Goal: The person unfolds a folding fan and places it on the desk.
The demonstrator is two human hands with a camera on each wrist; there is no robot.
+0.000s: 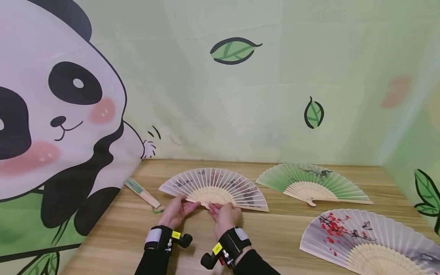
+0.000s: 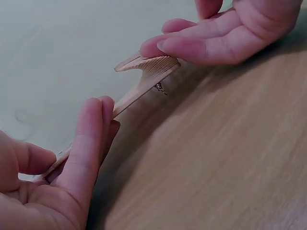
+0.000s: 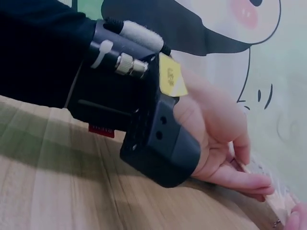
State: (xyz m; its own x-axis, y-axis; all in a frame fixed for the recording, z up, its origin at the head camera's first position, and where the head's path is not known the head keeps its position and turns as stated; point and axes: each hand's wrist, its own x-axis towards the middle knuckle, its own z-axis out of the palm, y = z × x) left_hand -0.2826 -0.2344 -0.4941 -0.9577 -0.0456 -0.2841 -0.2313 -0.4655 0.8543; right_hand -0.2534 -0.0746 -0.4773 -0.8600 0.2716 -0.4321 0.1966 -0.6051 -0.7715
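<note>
An open white paper fan [image 1: 214,187] with bamboo ribs lies on the wooden table [image 1: 268,236], spread in a half circle. My left hand [image 1: 177,211] pinches its left outer rib [image 2: 129,98] between thumb and fingers. My right hand [image 1: 225,214] pinches the fan's pivot end [image 2: 153,67] with its fingertips [image 2: 165,45]. In the right wrist view my left hand [image 3: 225,139] shows from behind, with its wrist strap [image 3: 139,120], fingers laid along the fan's edge.
A green open fan [image 1: 313,183] lies to the right. A white fan with red blossoms [image 1: 371,238] sits at the near right. A folded fan [image 1: 141,193] lies left by the panda backdrop [image 1: 51,126], which walls the left and back.
</note>
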